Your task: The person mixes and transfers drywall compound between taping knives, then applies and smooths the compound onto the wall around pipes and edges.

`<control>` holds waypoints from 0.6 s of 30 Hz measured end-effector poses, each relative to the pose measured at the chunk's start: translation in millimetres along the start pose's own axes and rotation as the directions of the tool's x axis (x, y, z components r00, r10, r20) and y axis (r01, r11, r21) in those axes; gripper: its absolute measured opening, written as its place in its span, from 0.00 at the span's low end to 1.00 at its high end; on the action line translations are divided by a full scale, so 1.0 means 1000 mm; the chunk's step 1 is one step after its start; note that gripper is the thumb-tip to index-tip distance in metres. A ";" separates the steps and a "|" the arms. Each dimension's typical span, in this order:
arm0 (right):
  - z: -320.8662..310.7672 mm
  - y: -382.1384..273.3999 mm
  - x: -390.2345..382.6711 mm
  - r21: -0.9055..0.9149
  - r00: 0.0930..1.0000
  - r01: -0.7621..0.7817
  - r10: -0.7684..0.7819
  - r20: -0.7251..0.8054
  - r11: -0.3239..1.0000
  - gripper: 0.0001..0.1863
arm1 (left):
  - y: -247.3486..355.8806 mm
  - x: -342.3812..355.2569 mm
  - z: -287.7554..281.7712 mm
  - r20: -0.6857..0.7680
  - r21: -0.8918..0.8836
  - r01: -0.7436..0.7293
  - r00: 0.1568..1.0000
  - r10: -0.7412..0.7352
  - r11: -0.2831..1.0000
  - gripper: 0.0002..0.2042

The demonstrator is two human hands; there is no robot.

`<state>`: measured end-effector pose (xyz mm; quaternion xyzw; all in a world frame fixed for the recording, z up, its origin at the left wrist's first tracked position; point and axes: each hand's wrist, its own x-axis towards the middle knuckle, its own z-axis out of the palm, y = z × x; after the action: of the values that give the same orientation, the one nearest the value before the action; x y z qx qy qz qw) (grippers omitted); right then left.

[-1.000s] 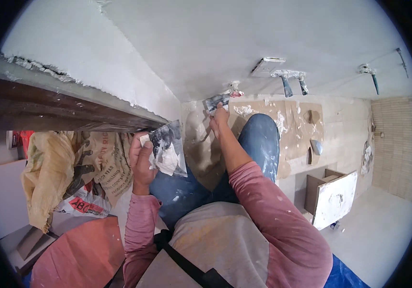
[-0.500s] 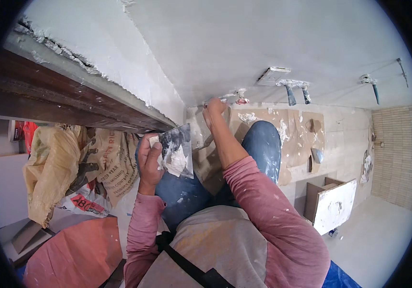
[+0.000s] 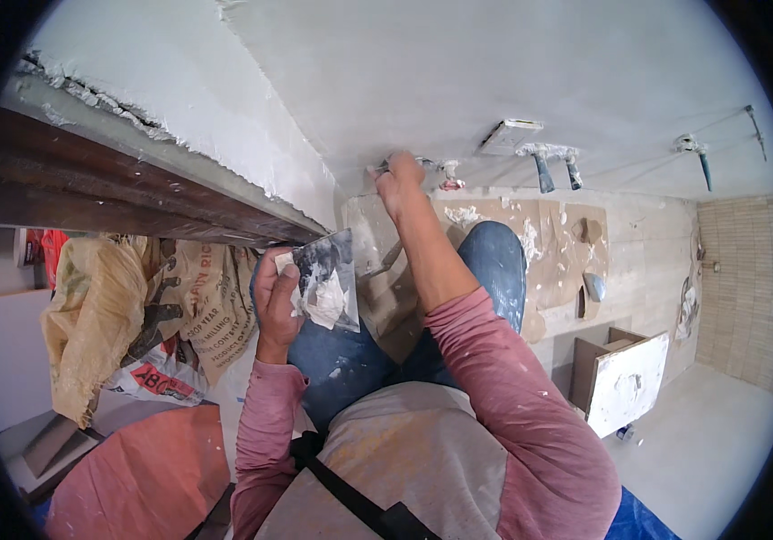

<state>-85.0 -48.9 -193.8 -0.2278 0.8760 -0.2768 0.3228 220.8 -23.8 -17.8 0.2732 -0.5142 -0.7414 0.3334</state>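
Since the earlier frame the right hand (image 3: pixel 402 183) has climbed higher on the white wall (image 3: pixel 458 81), and the left hand (image 3: pixel 274 297) has shifted down and right. At centre left, the left hand grips a metal plate (image 3: pixel 332 279) smeared with white filler. Farther up, at upper centre, the right hand is closed around a putty knife (image 3: pixel 422 164) pressed to the wall. Sacks (image 3: pixel 134 315) lie at left.

The white wall (image 3: pixel 458 81) looks matt and smooth, freshly plastered, with rough crumbling edges above a dark, grainy wooden beam (image 3: pixel 125 193). The flat metal plaster hawk (image 3: pixel 331 274) is dull grey, smeared with wet white plaster. Woven plastic sacks (image 3: pixel 134 315) look crinkled. Brown cardboard (image 3: pixel 539 243) on the floor is matt and plaster-spattered.
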 end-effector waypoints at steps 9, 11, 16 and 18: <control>0.002 -0.040 -0.125 0.987 0.946 0.138 0.286 -0.154 0.077 0.17 | -0.012 -0.001 -0.016 0.028 0.004 0.004 1.000 -0.004 1.000 0.14; 0.018 -0.023 -0.138 0.971 0.942 0.220 0.241 -0.235 0.090 0.16 | -0.006 0.000 -0.006 0.013 0.006 0.009 1.000 -0.009 1.000 0.13; 0.064 0.077 -0.087 0.963 0.824 0.079 0.526 -0.209 0.259 0.32 | -0.012 0.003 -0.010 0.032 -0.030 0.043 0.999 -0.042 0.999 0.12; 0.064 0.128 -0.054 0.900 0.812 0.213 0.444 -0.379 0.379 0.35 | -0.012 0.006 -0.003 0.048 -0.043 0.025 0.999 -0.023 0.999 0.12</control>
<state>-31.4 55.5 -291.7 0.1490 0.6393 -0.7421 0.1359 216.5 -27.5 -30.1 0.2546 -0.5025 -0.7626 0.3180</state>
